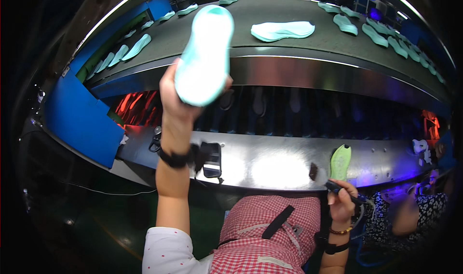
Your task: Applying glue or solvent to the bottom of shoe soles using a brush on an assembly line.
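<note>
A pale mint shoe sole (pixel 205 57) is gripped in my left hand (pixel 174 95), held up at arm's length in front of the conveyor. Its broad bright face is toward me, and most of my fingers are hidden behind it. My right hand (pixel 341 206), low at the right, is closed around the dark handle of a brush (pixel 333 186) with brown bristles. A thin hose runs down beside that hand. Just beyond the bristles, a yellow-green shoe sole (pixel 340 160) lies on the metal ledge (pixel 279 170).
A curved conveyor belt (pixel 246 13) carries several mint soles, one (pixel 282 31) lying close to its near edge. Red-glowing openings show below it. A phone-like black device (pixel 212 159) sits on the ledge. Another person (pixel 407 211) in patterned clothing is close at the right.
</note>
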`<state>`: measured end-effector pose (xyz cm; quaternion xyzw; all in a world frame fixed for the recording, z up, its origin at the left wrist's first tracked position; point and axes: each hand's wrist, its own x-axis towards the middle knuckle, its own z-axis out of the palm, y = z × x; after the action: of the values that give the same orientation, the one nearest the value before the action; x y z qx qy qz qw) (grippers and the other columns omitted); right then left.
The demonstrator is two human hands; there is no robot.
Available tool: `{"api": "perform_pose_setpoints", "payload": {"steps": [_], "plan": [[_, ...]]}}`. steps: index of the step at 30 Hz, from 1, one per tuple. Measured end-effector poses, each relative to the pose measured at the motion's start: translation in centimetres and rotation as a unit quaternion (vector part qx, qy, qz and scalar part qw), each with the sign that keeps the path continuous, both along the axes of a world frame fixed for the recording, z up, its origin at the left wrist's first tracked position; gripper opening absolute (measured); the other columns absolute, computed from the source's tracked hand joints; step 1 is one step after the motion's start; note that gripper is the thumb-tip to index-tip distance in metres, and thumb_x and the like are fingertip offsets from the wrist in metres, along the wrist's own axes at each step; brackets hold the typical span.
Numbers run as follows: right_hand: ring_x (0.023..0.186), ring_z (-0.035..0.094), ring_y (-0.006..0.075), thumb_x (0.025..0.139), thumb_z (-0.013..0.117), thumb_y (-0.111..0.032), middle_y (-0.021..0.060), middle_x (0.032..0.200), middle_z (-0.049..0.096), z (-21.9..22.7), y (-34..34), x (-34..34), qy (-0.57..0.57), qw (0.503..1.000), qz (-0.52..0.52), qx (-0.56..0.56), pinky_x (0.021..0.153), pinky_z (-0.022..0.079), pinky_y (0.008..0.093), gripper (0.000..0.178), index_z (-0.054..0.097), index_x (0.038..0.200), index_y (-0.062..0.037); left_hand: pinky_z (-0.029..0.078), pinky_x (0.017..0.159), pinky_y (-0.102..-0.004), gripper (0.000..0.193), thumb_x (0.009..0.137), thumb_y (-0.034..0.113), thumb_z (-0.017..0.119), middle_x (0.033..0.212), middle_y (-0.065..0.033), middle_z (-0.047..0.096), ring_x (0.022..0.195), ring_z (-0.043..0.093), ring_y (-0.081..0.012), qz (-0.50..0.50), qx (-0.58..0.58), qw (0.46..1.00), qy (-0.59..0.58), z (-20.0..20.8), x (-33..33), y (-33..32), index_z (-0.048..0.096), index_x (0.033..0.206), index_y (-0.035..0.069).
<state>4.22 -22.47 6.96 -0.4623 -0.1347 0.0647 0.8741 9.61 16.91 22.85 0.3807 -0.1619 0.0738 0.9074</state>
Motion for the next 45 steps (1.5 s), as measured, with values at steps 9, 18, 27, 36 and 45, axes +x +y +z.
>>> {"api": "perform_pose_setpoints", "payload": {"steps": [9,18,27,36,45], "plan": [[0.075,0.055,0.0159,0.088,0.049,-0.013,0.0202,0.113,0.053,-3.5,0.8,-0.6,0.106,0.989,-0.047,0.096,0.065,0.046,0.0258,0.023,0.056,0.102,0.0051,0.021,0.102,-0.0477,0.073,0.083,0.039,0.052,0.143,-0.0136,0.017,0.130,0.022,-0.0295,0.354,0.245,0.899,0.076,0.2,12.9,2.6,0.016,0.138,0.007],[0.072,0.050,0.0089,0.086,0.054,-0.008,0.0195,0.120,0.049,-5.3,1.7,0.7,0.106,0.992,-0.004,0.074,0.066,0.043,0.0213,0.007,0.058,0.083,-0.0037,0.034,0.094,-0.0320,0.042,0.080,0.013,0.056,0.118,-0.0162,0.050,0.112,0.046,-0.0263,0.408,0.675,0.601,-0.131,-2.6,18.0,4.0,0.046,0.118,-0.002],[0.069,0.049,0.0091,0.094,0.034,-0.036,0.0188,0.119,0.050,-5.4,-1.3,0.9,0.071,0.994,0.017,0.081,0.066,0.042,0.0209,0.042,0.058,0.085,-0.0033,0.032,0.096,-0.0310,0.032,0.088,0.015,0.046,0.105,-0.0103,0.054,0.105,0.048,-0.0215,0.530,0.390,0.733,-0.173,-6.0,14.5,7.5,0.050,0.112,-0.005],[0.079,0.053,0.0108,0.093,0.027,-0.046,0.0111,0.112,0.055,-3.2,-2.5,1.5,0.056,0.993,-0.016,0.099,0.075,0.045,0.0244,0.061,0.050,0.115,0.0063,0.037,0.099,-0.0406,0.045,0.084,0.014,0.047,0.118,-0.0173,0.049,0.110,0.048,-0.0288,0.035,0.053,0.996,0.066,-13.8,4.2,4.1,0.036,0.122,-0.007],[0.080,0.060,0.0133,0.078,0.059,0.002,0.0146,0.101,0.060,-2.6,-0.9,1.1,0.151,0.985,0.021,0.084,0.076,0.048,0.0250,0.027,0.056,0.104,0.0047,0.036,0.092,-0.0528,0.077,0.078,0.059,0.039,0.123,-0.0152,0.047,0.106,0.049,-0.0363,-0.137,-0.142,0.935,0.294,-25.2,-7.6,-11.5,0.029,0.133,0.006]]}}
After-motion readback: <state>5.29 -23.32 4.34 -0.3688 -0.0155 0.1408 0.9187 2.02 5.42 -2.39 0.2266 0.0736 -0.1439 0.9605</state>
